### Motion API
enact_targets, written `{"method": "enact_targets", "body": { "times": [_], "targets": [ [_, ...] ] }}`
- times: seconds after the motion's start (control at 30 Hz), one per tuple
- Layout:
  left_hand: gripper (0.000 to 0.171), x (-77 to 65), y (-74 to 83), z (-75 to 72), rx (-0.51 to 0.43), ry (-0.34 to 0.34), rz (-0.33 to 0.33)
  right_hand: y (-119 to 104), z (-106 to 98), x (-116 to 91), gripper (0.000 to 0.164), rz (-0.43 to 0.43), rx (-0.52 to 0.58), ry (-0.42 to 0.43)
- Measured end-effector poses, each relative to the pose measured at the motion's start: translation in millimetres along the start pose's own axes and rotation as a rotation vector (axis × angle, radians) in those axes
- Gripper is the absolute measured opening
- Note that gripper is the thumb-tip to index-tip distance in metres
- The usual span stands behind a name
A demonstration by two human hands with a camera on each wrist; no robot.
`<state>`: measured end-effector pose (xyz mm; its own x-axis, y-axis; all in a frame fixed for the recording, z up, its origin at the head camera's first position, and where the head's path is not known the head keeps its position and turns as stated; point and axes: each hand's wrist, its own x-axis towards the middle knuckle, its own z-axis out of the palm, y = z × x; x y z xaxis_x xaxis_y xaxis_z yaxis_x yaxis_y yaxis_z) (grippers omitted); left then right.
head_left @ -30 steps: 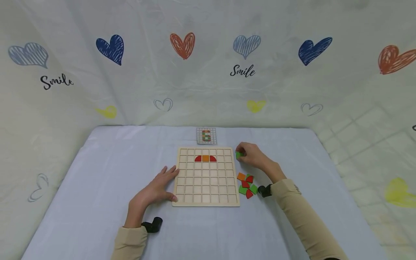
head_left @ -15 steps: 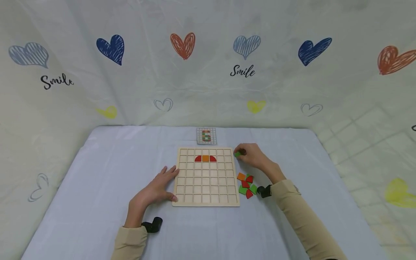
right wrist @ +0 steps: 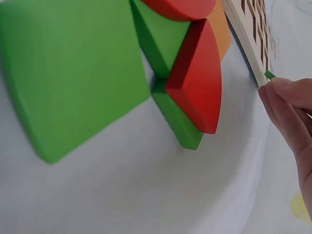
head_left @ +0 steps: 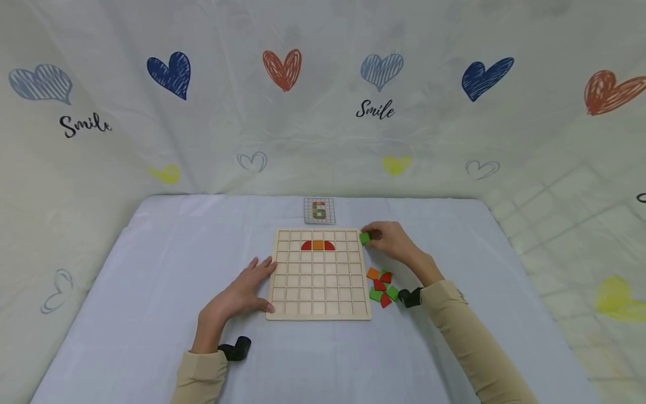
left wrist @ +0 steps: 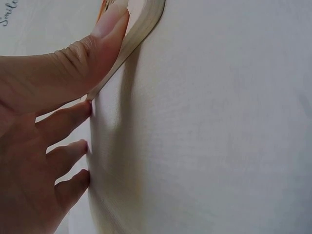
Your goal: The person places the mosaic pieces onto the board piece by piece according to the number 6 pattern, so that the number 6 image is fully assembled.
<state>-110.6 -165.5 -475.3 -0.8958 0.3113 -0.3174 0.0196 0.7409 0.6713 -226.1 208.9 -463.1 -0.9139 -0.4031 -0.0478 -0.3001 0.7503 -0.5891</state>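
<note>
A wooden grid board (head_left: 318,280) lies mid-table, with an orange square tile (head_left: 318,245) between two red quarter-round tiles (head_left: 306,246) in one upper row. At the board's left edge my left hand (head_left: 242,289) rests with spread fingers, the thumb on the lower corner. In the left wrist view, the thumb (left wrist: 92,53) lies over the board's rim and the other fingertips touch the cloth. My right hand (head_left: 391,238) pinches a green square tile (head_left: 365,238) at the board's upper right edge. A corner of that tile shows past the fingertips in the right wrist view.
Right of the board lies a loose pile of green, red and orange tiles (head_left: 379,285), some overlapping, below my right forearm. Beyond the board's far edge is a small pattern card (head_left: 319,210) with a coloured figure on a grid. White cloth (head_left: 202,224) covers the table.
My right hand has shifted slightly left with the green square tile, which now shows at the board's right edge. The left hand keeps its place on the board.
</note>
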Motion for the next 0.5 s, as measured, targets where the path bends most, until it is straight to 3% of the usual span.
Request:
{"method": "enact_targets", "body": {
  "times": [0.5],
  "targets": [
    [0.103, 0.9, -1.3, -0.1, 0.006, 0.0, 0.005, -16, 13, 5, 0.031, 0.063, 0.173, -0.016]
  ]
}}
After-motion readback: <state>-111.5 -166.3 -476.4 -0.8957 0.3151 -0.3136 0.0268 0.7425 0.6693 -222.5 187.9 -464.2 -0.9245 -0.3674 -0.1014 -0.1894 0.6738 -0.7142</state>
